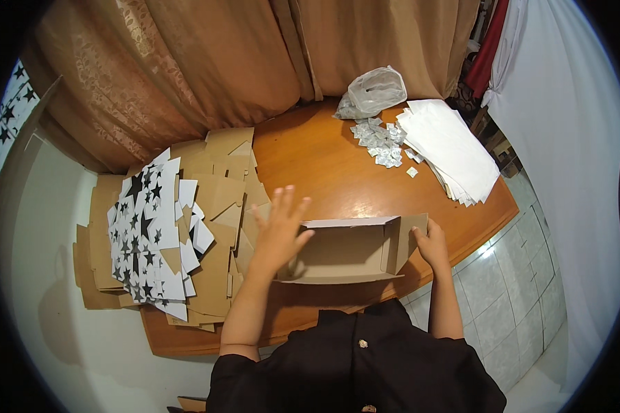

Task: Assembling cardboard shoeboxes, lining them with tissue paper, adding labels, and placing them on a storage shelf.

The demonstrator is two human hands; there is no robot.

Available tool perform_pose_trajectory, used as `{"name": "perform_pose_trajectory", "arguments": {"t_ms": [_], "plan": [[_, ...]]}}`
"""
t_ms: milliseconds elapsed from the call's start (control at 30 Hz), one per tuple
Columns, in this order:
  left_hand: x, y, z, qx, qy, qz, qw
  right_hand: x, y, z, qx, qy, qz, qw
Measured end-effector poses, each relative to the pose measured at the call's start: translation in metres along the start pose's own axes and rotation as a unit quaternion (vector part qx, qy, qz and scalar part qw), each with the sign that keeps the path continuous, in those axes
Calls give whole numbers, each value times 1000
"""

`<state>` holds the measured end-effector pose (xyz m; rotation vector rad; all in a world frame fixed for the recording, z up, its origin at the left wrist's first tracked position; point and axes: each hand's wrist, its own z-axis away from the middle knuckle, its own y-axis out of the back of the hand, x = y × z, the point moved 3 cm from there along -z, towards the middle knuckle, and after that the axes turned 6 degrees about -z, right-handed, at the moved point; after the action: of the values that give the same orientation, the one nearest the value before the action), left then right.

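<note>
In front of me at the table's near edge is an open cardboard box (pixel 344 253), brown inside, with its hollow facing up. My right hand (pixel 432 246) grips the raised brown flap at the box's right end, thumb on the inner side. Over the box's left end is my left hand (pixel 280 230), its fingers spread and nothing held in them. That hand and wrist hide part of the left end, so I cannot tell whether the palm touches it.
Flat brown cardboard blanks (pixel 217 196) pile up at the left, with star-patterned white pieces (pixel 145 234) on top. Far right on the wooden table (pixel 296 158) lie small silvery packets (pixel 382 142), a clear plastic bag (pixel 377 91) and a stack of white sheets (pixel 451 148). Curtains hang behind.
</note>
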<state>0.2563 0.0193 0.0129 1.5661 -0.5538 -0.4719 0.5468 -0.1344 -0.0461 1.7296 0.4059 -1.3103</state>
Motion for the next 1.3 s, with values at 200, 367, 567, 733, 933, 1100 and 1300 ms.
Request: {"name": "perform_pose_trajectory", "arguments": {"t_ms": [200,367,567,733,933,1100,1300], "plan": [[46,-34,6,-22,-249,146,957,-4,-5,1,12,0,45,999],[16,-52,24,-151,-264,111,946,10,-3,0,1,-4,6,1000],[-5,-41,28,-119,-221,53,966,12,-9,-3,-21,4,-99,995],[-3,-46,10,-6,-319,147,936,9,-14,-4,-60,4,-149,987],[-4,-28,-17,68,-313,39,946,10,-14,-2,-77,-8,-129,989],[-7,-32,-40,90,-145,23,985,4,-18,6,-74,19,-221,972],[-14,-40,-54,59,-107,81,989,-90,-6,61,-123,280,136,942]]}}
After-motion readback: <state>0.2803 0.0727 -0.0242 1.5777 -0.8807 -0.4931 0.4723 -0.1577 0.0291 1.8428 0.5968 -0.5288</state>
